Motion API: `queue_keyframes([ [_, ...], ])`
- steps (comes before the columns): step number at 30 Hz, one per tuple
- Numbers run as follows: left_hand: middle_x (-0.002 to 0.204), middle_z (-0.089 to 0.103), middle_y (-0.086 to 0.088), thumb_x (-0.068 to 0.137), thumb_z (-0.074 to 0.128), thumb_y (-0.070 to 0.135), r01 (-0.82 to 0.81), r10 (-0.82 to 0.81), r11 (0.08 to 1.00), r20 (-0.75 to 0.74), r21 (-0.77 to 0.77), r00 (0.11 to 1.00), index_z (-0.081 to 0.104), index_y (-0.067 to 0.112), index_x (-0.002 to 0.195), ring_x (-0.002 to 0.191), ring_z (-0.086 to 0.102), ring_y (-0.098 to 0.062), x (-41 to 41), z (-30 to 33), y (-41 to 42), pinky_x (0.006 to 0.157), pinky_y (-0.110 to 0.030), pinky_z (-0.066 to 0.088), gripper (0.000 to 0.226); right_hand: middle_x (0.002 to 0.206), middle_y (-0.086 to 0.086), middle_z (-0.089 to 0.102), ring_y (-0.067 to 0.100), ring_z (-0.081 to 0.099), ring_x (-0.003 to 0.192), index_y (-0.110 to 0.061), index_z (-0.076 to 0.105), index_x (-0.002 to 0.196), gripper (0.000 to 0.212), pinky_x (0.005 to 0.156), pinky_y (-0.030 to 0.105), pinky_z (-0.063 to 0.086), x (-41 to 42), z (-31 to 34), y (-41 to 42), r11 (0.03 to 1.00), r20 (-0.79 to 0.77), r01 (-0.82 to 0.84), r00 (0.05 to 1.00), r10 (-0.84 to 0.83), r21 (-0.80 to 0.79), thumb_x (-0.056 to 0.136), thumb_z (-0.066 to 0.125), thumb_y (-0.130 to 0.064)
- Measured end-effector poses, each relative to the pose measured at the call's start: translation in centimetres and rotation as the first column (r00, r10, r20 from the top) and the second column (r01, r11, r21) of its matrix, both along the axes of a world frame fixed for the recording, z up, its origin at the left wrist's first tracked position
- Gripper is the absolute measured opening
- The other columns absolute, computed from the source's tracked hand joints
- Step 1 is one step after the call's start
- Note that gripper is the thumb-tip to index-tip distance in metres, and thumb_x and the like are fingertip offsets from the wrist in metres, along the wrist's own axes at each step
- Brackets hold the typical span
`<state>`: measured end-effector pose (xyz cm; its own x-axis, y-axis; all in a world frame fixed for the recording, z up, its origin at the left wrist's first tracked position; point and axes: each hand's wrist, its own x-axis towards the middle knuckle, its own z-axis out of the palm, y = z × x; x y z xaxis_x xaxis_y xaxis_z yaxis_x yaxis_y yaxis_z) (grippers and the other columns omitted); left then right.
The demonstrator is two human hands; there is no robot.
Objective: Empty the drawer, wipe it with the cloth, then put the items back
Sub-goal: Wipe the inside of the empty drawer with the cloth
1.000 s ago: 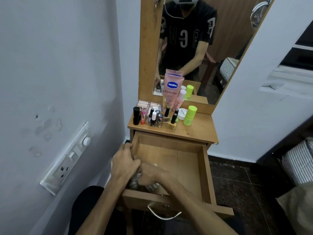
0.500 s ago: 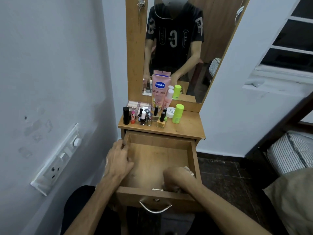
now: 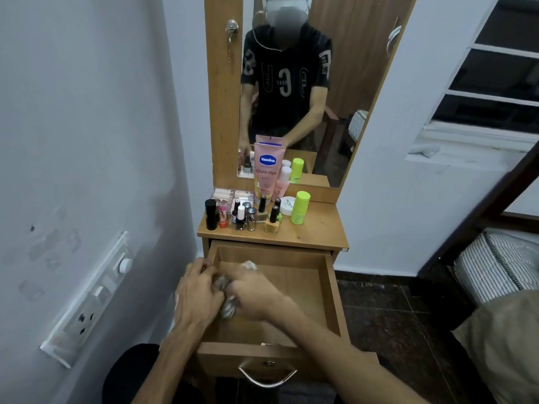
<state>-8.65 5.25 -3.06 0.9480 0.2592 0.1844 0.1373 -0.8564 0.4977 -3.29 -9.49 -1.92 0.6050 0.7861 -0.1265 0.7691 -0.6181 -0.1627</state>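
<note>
Head view: the wooden drawer (image 3: 331, 290) stands pulled out under the worktop (image 3: 318, 228). Inside it, near its left wall, the right hand (image 3: 252, 290) has its grip closed on a crumpled cloth (image 3: 227, 307), blurred. The left hand (image 3: 197, 290) curls over the drawer's left edge. Nail polish bottles (image 3: 272, 218) and a Vaseline tube (image 3: 267, 173) stand on the worktop.

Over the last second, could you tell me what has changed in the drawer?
The right hand swept the cloth to the drawer's front right, then back left beside the left hand. The left hand stayed at the left wall; the bottles on top stayed put.
</note>
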Motion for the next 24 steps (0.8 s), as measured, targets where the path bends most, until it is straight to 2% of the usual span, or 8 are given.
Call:
queue_keyframes([
  [3,0.12,0.057,0.001,0.075,0.07,0.012,0.01,-0.01,1.0,0.009,0.016,1.0,0.074,0.018,0.095,0.106,0.052,-0.016,-0.1,0.1,0.0,0.084,-0.033,0.051,0.021,0.141,0.012,0.053,0.031,0.047,0.132,-0.009,0.07,0.122,0.038,0.114,0.055,0.034,0.2,-2.5,0.7,0.999,-0.008,-0.039,0.999,0.038,-0.01,0.089,0.073,-0.03],
  [6,0.118,0.058,-0.001,0.072,0.07,0.011,0.029,-0.029,0.999,0.0,0.039,1.0,0.075,0.016,0.094,0.103,0.054,-0.02,0.2,-0.1,0.5,0.08,-0.035,0.053,0.023,0.145,0.011,0.049,0.033,0.043,0.137,-0.022,0.061,0.136,0.045,0.115,0.058,0.028,2.1,-1.8,-1.1,0.995,0.028,0.088,0.996,-0.087,-0.037,0.091,0.069,-0.023],
  [11,0.122,0.056,-0.001,0.07,0.074,0.008,0.035,-0.034,0.998,-0.019,0.054,0.999,0.076,0.015,0.099,0.104,0.056,-0.02,0.2,-0.5,0.4,0.079,-0.034,0.056,0.03,0.146,0.019,0.04,0.041,0.043,0.136,-0.016,0.05,0.144,0.046,0.109,0.065,0.038,4.1,-1.2,-7.4,0.871,0.138,0.384,0.923,-0.359,-0.305,0.099,0.059,-0.021],
  [14,0.124,0.055,-0.001,0.071,0.074,0.007,0.035,-0.034,0.999,-0.018,0.036,0.999,0.076,0.015,0.1,0.106,0.056,-0.019,0.1,-0.2,0.2,0.081,-0.033,0.055,0.03,0.144,0.023,0.043,0.044,0.046,0.132,-0.009,0.045,0.146,0.046,0.108,0.058,0.043,3.3,-2.0,-9.4,0.792,0.2,0.5,0.866,-0.458,-0.35,0.102,0.053,-0.02],
  [16,0.125,0.055,0.0,0.071,0.073,0.007,0.03,-0.029,0.999,-0.018,0.029,0.999,0.075,0.016,0.101,0.107,0.056,-0.018,0.0,-0.1,0.1,0.082,-0.032,0.054,0.031,0.14,0.024,0.047,0.042,0.053,0.124,-0.006,0.044,0.146,0.048,0.099,0.053,0.05,2.7,-2.0,-9.3,0.763,0.213,0.505,0.863,-0.459,-0.403,0.103,0.053,-0.025],
  [18,0.126,0.056,0.0,0.071,0.073,0.007,0.019,-0.019,1.0,-0.015,0.019,1.0,0.075,0.016,0.1,0.108,0.056,-0.019,-0.1,-0.1,0.2,0.083,-0.032,0.054,0.031,0.132,0.02,0.055,0.033,0.061,0.112,-0.005,0.048,0.141,0.045,0.088,0.041,0.057,1.9,-2.2,-8.7,0.758,0.133,0.49,0.865,-0.484,-0.43,0.104,0.053,-0.031],
  [20,0.125,0.056,0.001,0.07,0.073,0.006,0.009,-0.009,1.0,-0.012,0.003,1.0,0.075,0.016,0.099,0.108,0.056,-0.018,-0.2,0.0,0.1,0.083,-0.032,0.053,0.031,0.124,0.015,0.06,0.026,0.064,0.103,-0.006,0.049,0.138,0.047,0.08,0.033,0.055,0.9,-2.7,-8.6,0.747,-0.001,0.513,0.824,-0.566,-0.423,0.103,0.053,-0.036],
  [24,0.123,0.057,0.0,0.07,0.072,0.005,-0.007,0.007,1.0,0.002,-0.029,1.0,0.075,0.015,0.099,0.108,0.056,-0.019,-0.1,0.1,0.0,0.085,-0.034,0.054,0.031,0.129,0.016,0.056,0.023,0.058,0.102,-0.006,0.041,0.141,0.054,0.086,0.03,0.053,-0.4,-3.2,-8.3,0.7,-0.209,0.636,0.674,-0.709,-0.323,0.1,0.06,-0.036],
])
